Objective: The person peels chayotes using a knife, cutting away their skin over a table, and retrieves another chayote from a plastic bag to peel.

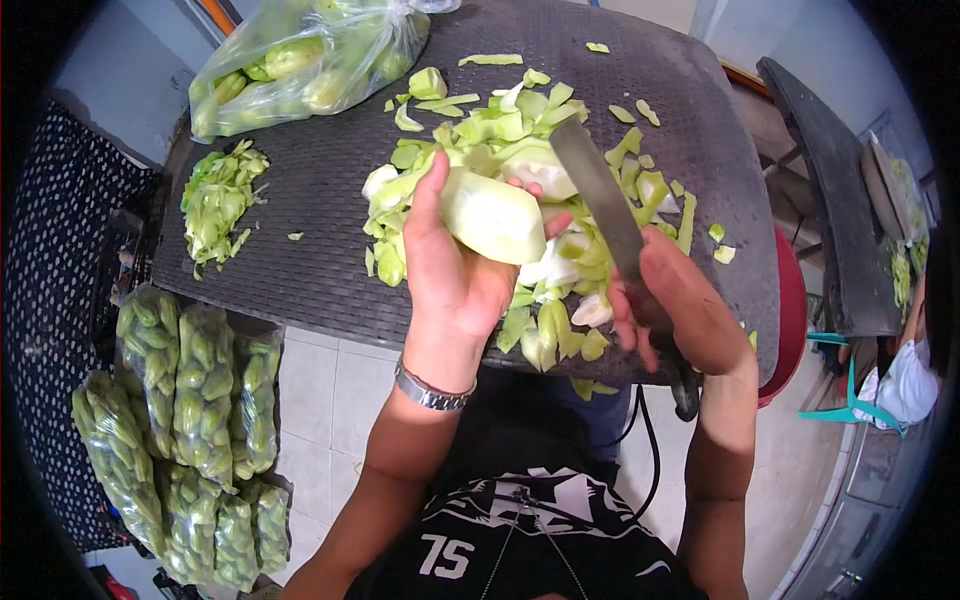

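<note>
My left hand [450,275], palm up with a metal watch [432,390] on the wrist, is closed around a peeled green papaya [495,218]. The papaya is pale, with flat cut facets. My right hand [692,300] grips a wide-bladed knife [600,190], whose blade points up and away, just right of the papaya and apart from it. Beneath both hands spreads a pile of green peelings [625,180] and whitish pieces. Part of the knife handle is hidden by my right hand.
A clear plastic bag of green fruit [320,75] lies at the table's [330,210] far left. Shredded green peel [220,200] is heaped near the left edge. Several filled plastic bags [205,395] stand on the floor. A red tub [788,300] sits beyond the right edge.
</note>
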`<action>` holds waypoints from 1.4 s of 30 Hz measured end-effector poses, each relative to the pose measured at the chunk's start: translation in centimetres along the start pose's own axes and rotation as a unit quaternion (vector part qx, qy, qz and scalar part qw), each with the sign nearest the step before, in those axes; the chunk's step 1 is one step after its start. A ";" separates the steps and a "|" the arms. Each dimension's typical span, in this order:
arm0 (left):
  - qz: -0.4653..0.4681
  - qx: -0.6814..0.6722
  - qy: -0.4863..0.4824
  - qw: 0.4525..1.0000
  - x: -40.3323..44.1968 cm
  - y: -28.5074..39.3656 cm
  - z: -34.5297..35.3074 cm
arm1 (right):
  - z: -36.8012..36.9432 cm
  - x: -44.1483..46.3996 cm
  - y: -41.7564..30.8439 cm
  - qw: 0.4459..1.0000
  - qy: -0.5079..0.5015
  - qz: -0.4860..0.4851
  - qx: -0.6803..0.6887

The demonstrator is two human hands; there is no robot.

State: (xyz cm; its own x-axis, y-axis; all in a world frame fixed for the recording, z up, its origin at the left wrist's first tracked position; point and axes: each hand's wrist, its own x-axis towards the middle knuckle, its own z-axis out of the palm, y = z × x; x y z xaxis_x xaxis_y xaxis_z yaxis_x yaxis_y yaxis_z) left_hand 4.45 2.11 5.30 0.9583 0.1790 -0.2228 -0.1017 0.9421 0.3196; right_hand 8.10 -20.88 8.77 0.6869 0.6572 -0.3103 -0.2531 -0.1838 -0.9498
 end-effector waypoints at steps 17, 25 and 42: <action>0.059 0.155 -0.019 0.986 0.2 -1.3 -0.7 | 3.3 0.6 2.0 0.942 0.152 -0.135 -0.265; 0.082 0.196 -0.056 0.975 0.1 -1.7 -1.0 | 3.4 0.3 1.5 0.946 0.141 -0.109 -0.269; 0.136 0.235 -0.061 0.960 0.2 -2.3 -1.4 | 4.3 0.4 2.1 0.929 0.150 -0.125 -0.315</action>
State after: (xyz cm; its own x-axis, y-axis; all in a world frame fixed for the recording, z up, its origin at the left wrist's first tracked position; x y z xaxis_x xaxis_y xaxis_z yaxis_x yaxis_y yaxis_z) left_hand 4.48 0.33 3.28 0.9404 0.3389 0.0280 -0.2482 0.6278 0.7377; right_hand 4.94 -17.86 6.76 0.8537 0.5205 0.0158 0.3238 -0.5068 -0.7990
